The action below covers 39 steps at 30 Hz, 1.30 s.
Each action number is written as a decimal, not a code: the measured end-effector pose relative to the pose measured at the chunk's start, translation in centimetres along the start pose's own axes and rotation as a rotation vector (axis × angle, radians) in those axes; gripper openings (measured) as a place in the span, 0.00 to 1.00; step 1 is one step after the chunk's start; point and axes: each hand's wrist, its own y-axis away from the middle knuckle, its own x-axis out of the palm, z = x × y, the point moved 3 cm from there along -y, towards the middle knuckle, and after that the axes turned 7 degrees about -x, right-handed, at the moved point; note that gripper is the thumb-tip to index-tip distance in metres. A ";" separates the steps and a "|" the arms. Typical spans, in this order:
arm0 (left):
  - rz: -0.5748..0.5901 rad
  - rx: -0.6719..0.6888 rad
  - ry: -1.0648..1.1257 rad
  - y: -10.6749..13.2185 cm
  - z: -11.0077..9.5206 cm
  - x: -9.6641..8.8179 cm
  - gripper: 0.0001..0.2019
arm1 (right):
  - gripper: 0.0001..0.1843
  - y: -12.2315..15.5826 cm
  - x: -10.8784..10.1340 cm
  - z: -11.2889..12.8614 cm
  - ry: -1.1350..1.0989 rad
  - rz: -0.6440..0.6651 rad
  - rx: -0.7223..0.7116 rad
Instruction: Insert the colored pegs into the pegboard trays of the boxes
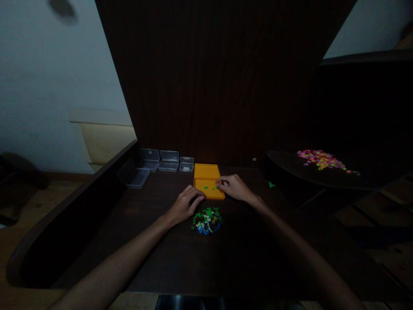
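An open yellow plastic box [206, 171] lies on the dark table with its lid folded back, and a few small green pieces [206, 187] are inside it. My left hand [184, 206] holds the box at its front left corner, thumb and fingers closed at the rim. Over the right side of the box, my right hand [235, 187] has its fingertips pinched together just by a green piece. Whatever they hold is too small to tell. Nearer to me is a heap of tiny loose pieces [207, 220], green, white, blue, yellow and dark, resembling toy bricks.
Several clear plastic boxes [168, 165] with open lids stand along the back left. A curved shelf [284, 161] at the right carries a pile of pink, yellow and purple bits [322, 159]. A green scrap [271, 184] lies by that shelf. A raised side panel [80, 193] borders the left.
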 end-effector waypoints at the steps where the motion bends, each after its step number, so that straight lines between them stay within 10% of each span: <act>1: -0.032 -0.005 0.006 -0.1 0.2 -0.1 0.08 | 0.14 0.2 -0.1 0.8 -0.049 0.010 -0.033; 7: -0.121 -0.032 -0.021 -0.8 1.4 -0.9 0.05 | 0.11 1.0 1.5 5.4 -0.090 0.325 -0.277; 14: -0.120 -0.051 -0.046 -2.3 2.2 -1.2 0.05 | 0.11 0.5 2.8 5.8 -0.037 0.396 -0.290; 31: 0.169 -0.296 -0.297 -6.4 3.9 1.2 0.13 | 0.08 0.5 3.0 6.0 -0.060 0.365 -0.322; 39: 0.195 -0.345 -0.296 -6.6 4.5 1.3 0.15 | 0.08 -1.4 0.5 3.5 -0.227 0.129 -0.177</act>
